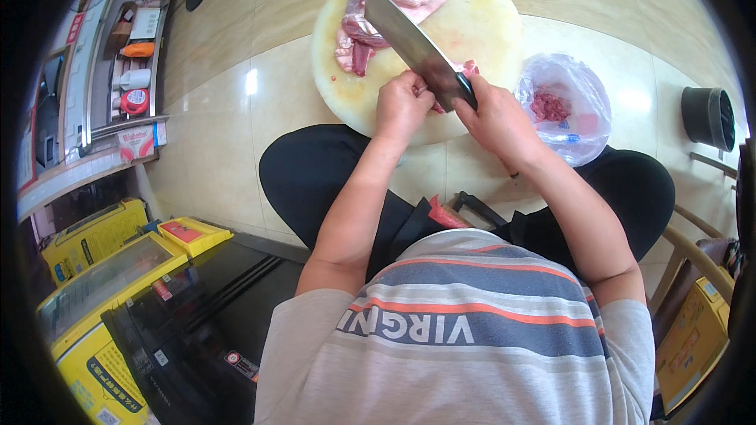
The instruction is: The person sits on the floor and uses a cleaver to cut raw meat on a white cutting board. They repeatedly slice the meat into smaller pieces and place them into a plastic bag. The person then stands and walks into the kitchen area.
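A meat cleaver (413,47) with a broad blade and black handle slants over a round, pale cutting board (490,18). My right hand (499,115) grips it near the handle, thumb along the blade's base. The fingers of my left hand (404,103) are curled at the blade's lower left edge, around a small piece of red meat (438,107) that mostly hides behind hand and blade. A large cut of raw meat (384,9) lies at the board's far left. Another small meat piece (469,66) shows beyond the handle.
Right of the board stands a container lined with a clear plastic bag (593,94), holding chopped meat (549,106). A black bin (703,118) is farther right on the tiled floor (212,147). Shelves with bottles (134,79) and yellow boxes (97,236) line the left.
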### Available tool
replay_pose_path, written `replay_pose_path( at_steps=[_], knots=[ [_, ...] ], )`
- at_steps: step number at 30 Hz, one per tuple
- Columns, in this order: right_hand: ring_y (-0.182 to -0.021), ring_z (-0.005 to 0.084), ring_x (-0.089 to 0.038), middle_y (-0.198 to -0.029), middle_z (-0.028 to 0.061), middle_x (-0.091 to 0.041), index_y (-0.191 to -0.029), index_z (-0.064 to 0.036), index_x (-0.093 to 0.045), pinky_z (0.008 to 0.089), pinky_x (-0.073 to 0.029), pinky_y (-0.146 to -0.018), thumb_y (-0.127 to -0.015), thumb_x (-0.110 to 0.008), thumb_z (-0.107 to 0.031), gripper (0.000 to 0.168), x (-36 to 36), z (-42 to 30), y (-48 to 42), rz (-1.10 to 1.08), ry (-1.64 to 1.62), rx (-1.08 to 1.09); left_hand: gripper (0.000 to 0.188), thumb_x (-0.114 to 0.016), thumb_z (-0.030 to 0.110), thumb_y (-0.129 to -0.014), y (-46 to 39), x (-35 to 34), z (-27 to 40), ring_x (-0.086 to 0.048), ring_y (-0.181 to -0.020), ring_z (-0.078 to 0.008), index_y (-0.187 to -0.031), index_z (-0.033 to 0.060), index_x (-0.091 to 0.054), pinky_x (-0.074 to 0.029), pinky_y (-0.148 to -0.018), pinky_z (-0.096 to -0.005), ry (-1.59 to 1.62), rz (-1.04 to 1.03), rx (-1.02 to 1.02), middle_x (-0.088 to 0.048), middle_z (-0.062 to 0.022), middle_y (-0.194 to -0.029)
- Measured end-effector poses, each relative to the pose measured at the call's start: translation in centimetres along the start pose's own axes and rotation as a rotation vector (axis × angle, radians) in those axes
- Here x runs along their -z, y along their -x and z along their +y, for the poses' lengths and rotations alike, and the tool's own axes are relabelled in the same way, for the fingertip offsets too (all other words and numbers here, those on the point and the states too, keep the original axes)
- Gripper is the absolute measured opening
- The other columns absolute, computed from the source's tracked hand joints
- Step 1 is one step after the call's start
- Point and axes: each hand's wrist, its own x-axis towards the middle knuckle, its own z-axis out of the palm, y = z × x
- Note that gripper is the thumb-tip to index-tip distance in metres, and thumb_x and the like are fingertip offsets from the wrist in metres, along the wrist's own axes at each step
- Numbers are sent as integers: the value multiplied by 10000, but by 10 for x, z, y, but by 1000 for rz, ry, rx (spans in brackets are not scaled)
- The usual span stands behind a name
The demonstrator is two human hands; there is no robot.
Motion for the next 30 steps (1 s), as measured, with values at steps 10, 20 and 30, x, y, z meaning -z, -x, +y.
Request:
replay_pose_path(
  at_steps=[10,20,30],
  knots=[
    [-477,204,-560,-627,144,-580,-891,26,-537,342,-464,-460,-858,-571,-243,274,-10,8,-32,46,-514,-273,67,-631,-11,-748,11,18,6,-529,-565,-55,-771,14,-573,-430,-529,-207,224,-44,25,-579,-10,-662],
    [-537,259,-555,-612,155,-545,-933,3,-521,363,-427,-513,-873,-600,-215,240,17,10,26,-8,-96,-51,60,-608,-7,-789,6,29,17,-519,-534,-62,-829,4,-566,-424,-488,-202,190,-29,156,-574,-19,-662],
    [-452,153,-521,-608,95,-544,-1047,0,-546,309,-435,-421,-879,-577,-232,288,-13,9,-10,-29,-250,-121,71,-627,-23,-715,14,18,17,-477,-533,-20,-707,22,-573,-393,-494,-179,192,-104,103,-550,38,-614]
  ],
)
